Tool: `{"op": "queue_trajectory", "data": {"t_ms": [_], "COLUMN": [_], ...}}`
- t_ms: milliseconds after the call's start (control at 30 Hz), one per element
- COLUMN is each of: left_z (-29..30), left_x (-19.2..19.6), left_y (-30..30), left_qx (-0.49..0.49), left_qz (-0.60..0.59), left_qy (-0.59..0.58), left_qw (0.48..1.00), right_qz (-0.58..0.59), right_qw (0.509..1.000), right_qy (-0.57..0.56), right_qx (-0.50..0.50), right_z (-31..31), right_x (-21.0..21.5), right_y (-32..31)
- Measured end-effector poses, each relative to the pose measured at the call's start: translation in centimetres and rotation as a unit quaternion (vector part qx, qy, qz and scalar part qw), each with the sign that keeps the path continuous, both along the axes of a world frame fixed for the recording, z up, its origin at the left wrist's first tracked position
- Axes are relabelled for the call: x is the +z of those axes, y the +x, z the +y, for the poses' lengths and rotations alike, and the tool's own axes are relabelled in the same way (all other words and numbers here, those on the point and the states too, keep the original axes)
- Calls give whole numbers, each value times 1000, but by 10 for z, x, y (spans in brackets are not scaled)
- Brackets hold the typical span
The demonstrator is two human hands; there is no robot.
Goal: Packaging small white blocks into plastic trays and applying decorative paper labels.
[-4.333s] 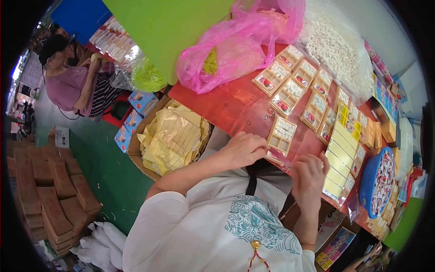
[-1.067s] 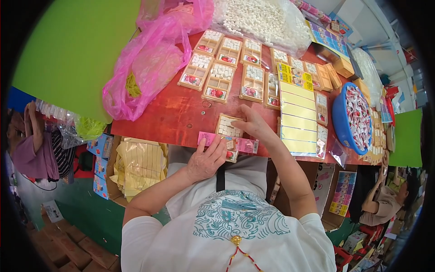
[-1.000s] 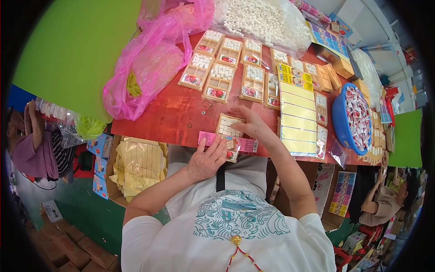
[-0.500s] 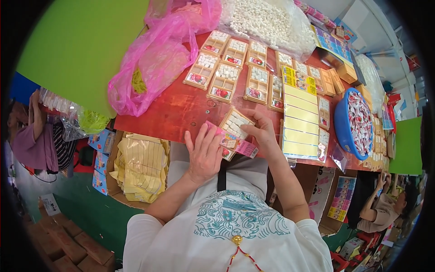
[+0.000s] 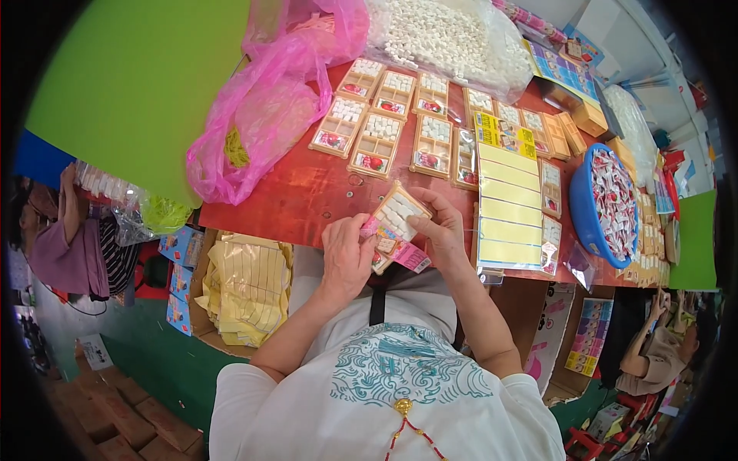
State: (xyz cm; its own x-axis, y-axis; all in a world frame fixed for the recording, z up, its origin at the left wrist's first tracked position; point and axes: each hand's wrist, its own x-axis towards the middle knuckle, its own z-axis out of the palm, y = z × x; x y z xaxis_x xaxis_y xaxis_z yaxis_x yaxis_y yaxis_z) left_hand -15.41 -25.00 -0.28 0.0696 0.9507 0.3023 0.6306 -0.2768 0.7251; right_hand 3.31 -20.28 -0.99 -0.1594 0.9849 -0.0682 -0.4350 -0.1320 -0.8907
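Snugly, left grip (image 5: 345, 260) and right grip (image 5: 443, 233) hold tray (image 5: 387, 198).

**Trays (image 5: 377, 144) Beyond the Hands (image 5: 346, 257) (image 5: 446, 238)**

I see one held tray (image 5: 397, 186) between the hands, by the surface's (image 5: 284, 209) near edge. Beyond them, a plastic bag (image 5: 265, 138) lies left; a basin (image 5: 580, 206) stands right. Below left, a carton (image 5: 202, 267) holds sheets (image 5: 250, 284).

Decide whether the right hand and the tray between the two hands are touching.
Touching. The head view shows the right hand gripping the tray, its thumb lapping over the tray's right edge.
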Motion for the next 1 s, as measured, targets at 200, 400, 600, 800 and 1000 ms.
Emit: {"op": "queue_trajectory", "data": {"t_ms": [200, 400, 600, 800, 1000], "left_z": [2, -1, -4, -6, -13], "left_x": [-9, -2, 6, 2, -10], "left_y": [-1, -2, -4, -4, -6], "left_qx": [-38, -68, -78, -96, -112], "left_qz": [-278, -419, -549, -580, -537], "left_qy": [-151, -190, -232, -249, -270], "left_qw": [948, 885, 800, 769, 791], "right_qz": [0, -20, 95, -82, -67], "right_qw": [1000, 998, 985, 971, 990], "right_qy": [-12, -5, -22, -91, -24], "right_qx": [16, 58, 144, 206, 125], "right_z": [-2, -3, -1, -24, -32], "right_x": [10, 30, 47, 17, -7], "right_y": [1, 2, 23, 2, -12]}}
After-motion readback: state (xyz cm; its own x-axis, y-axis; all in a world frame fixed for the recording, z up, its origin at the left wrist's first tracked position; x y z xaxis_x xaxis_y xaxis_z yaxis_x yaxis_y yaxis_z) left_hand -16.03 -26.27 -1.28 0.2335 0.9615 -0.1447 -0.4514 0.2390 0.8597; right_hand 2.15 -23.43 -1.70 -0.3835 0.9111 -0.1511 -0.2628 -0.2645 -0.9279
